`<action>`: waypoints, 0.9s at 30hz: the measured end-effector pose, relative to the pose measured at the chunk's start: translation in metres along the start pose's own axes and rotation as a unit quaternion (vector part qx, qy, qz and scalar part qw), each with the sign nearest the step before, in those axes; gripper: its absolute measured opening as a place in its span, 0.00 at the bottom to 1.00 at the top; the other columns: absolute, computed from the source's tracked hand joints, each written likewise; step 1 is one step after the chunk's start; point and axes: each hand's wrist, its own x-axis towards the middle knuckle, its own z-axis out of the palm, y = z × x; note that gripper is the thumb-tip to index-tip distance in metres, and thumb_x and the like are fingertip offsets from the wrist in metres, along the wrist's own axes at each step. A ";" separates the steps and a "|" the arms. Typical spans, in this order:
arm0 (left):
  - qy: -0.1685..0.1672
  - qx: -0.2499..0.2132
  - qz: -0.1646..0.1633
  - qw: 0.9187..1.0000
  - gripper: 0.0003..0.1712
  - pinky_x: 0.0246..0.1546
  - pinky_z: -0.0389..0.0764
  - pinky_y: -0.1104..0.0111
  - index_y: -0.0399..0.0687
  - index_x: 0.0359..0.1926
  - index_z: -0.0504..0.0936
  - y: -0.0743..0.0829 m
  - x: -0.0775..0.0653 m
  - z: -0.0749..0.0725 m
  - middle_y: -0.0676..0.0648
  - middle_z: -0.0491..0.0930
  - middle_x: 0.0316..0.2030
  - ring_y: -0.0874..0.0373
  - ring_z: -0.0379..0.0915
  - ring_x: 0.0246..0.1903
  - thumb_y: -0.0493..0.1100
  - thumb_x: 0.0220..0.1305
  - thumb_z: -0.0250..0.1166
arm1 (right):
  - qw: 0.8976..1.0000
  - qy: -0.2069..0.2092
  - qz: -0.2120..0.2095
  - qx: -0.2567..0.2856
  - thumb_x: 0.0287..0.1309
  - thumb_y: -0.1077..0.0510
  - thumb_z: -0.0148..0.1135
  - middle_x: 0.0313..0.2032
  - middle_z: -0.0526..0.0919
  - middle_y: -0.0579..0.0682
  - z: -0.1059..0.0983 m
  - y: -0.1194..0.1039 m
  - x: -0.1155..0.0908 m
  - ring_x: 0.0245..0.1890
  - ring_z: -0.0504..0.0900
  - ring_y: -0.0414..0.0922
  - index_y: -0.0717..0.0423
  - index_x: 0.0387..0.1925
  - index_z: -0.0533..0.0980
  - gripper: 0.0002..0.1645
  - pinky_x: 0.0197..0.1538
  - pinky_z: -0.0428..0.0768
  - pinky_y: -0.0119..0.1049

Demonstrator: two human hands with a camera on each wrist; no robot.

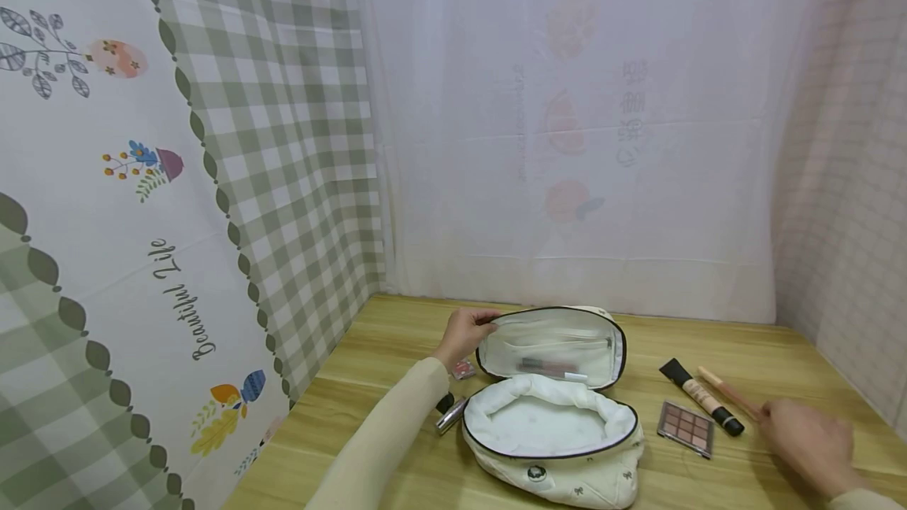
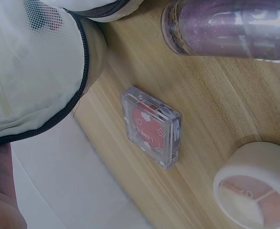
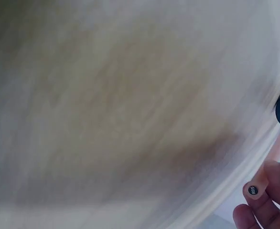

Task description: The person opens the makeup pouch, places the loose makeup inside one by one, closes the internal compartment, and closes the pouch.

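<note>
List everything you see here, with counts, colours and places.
Table: one, wood-coloured, beneath
Cosmetic bag: one, cream with black edging, open mid-table
Slim item: at least one, dark and pinkish, in bag's lid
Compact: one, clear and red, left of bag
Glittery tube: one, purple, left of bag
Black item: one, beside glittery tube, partly hidden
Round pot: one, white, near compact
Palette: one, brownish pans, right of bag
Squeeze tube: one, beige and black, beside palette
Stick: one, pinkish beige, beside squeeze tube
Checked cloth: one, green-white, left
Back cloth: one, white, behind
Grid cloth: one, pale, right
Sleeves: two, cream, along bottom
Left hand: one, holding lid's edge
Right hand: one, holding stick
</note>
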 end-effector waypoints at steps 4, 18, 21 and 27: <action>0.001 0.000 0.001 1.000 0.11 0.41 0.81 0.71 0.44 0.48 0.88 0.002 -0.001 -0.001 0.47 0.87 0.44 0.56 0.82 0.44 0.34 0.65 0.67 | 0.999 0.031 -0.009 0.004 0.59 0.60 0.55 0.28 0.82 0.59 -0.002 0.000 -0.001 0.25 0.76 0.53 0.61 0.36 0.81 0.10 0.33 0.64 0.56; -0.005 -0.002 -0.004 1.000 0.12 0.41 0.82 0.70 0.44 0.49 0.88 0.001 -0.001 -0.001 0.47 0.86 0.44 0.58 0.82 0.44 0.34 0.65 0.66 | 0.979 0.197 -0.040 0.021 0.57 0.59 0.64 0.30 0.82 0.64 0.002 -0.015 0.005 0.23 0.76 0.59 0.65 0.40 0.82 0.13 0.30 0.62 0.56; -0.005 0.000 -0.007 1.000 0.12 0.41 0.82 0.71 0.45 0.49 0.88 0.001 -0.002 -0.001 0.48 0.86 0.44 0.58 0.82 0.44 0.34 0.65 0.67 | 0.971 0.230 -0.057 0.026 0.55 0.61 0.66 0.31 0.81 0.64 0.002 -0.022 0.007 0.25 0.77 0.62 0.65 0.38 0.83 0.11 0.32 0.62 0.60; -0.006 0.005 -0.011 1.000 0.12 0.42 0.81 0.71 0.46 0.49 0.88 0.003 -0.002 -0.001 0.49 0.86 0.45 0.58 0.82 0.45 0.35 0.65 0.67 | 0.957 0.273 -0.086 0.036 0.54 0.62 0.68 0.35 0.83 0.64 0.005 -0.034 0.008 0.31 0.78 0.64 0.62 0.39 0.84 0.10 0.33 0.61 0.59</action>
